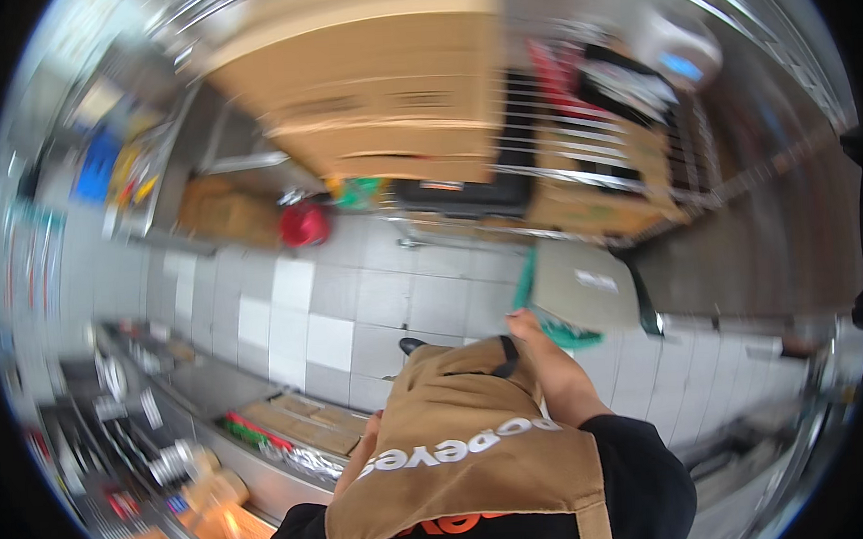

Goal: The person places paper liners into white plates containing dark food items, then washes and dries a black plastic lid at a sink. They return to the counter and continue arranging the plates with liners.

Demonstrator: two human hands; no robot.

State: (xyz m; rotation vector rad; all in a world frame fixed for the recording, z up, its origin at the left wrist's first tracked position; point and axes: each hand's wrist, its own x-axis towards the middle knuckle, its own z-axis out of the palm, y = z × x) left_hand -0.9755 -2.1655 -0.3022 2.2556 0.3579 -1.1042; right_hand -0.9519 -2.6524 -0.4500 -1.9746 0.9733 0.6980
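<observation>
My right hand (524, 325) hangs beside my hip with its fingers curled. It is nearest to a beige bin-like container (584, 284) with green plastic (568, 334) around its edge. Blur hides whether the fingers touch that plastic. Only a sliver of my left hand (374, 421) shows at my other side, the rest being behind my tan apron (452, 413), which bears lettering. A steel counter (253, 479) runs next to that hand, with brown cardboard pieces (308, 419) on a shelf there.
Ahead, a large cardboard box (380, 91) stands on a wire rack (571, 169), above a black case (464, 196). A red bucket-like container (304, 224) is on the tiled floor (375, 293). A blue item (98, 165) lies on a steel unit at the far left. One dark shoe (410, 345) shows.
</observation>
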